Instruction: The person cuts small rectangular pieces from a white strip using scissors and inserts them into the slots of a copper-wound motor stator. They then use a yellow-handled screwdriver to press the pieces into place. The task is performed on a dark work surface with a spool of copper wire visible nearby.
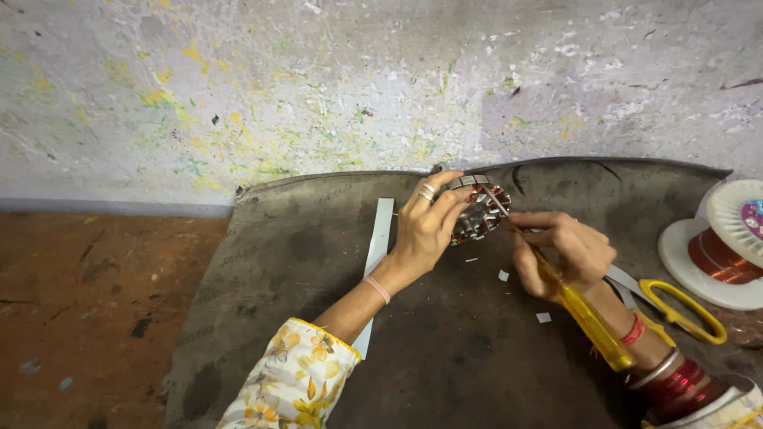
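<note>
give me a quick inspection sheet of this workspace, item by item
surface: dark worn mat on a reddish floor
job's things: round motor core with copper windings, held on edge; yellow-handled screwdriver, tip at the core
clutter: long white strip, small white scraps, yellow-handled scissors, spool of copper wire
grippers: left hand grips the core; right hand holds the screwdriver
cables: nothing seen apart from the wire on the spool
surroundings: paint-speckled wall

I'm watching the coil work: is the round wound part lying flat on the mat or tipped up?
Tipped up. The left hand holds the round wound part on edge, face toward the right hand.
</note>
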